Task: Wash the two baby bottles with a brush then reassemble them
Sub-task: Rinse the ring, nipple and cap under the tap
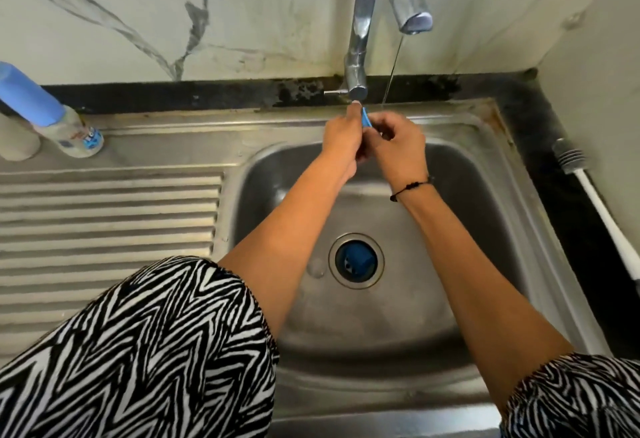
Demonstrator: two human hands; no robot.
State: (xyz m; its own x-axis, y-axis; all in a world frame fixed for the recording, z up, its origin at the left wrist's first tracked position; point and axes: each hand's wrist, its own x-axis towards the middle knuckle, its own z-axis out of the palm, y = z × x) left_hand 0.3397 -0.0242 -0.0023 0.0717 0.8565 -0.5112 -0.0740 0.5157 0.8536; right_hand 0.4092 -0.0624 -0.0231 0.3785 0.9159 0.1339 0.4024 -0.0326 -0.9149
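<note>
Both hands meet over the back of the sink [485, 174], just below the tap [360, 57], and work on a small blue part [366, 119] held between them. The left hand [343, 136] grips it with fingers curled round it, one fingertip raised toward the tap's base; the right hand [398, 147] pinches it from the other side. It is probably a bottle collar or teat ring, though too little of it shows to be sure. A thin stream of water [393, 67] falls from the spout just to the right of the hands, missing the part.

The step in hand looks like rinsing or rubbing a small piece by hand (a bottle's loose fitting, not its body). Next, the part needs to move under the stream, or the tap needs opening further, since the flow is slight.

One baby bottle [52, 115] with a blue cap stands far to the left of the sink, on the back of the ribbed draining board [104, 216]; a pale object [17, 140] beside it is cut off by the frame and may be the second bottle. The brush [595, 202], white-handled, lies on the dark counter right of the sink, out of either hand. Something blue sits in the drain [356, 259]. Nothing blocks the basin; reaching the brush means freeing the right hand.
</note>
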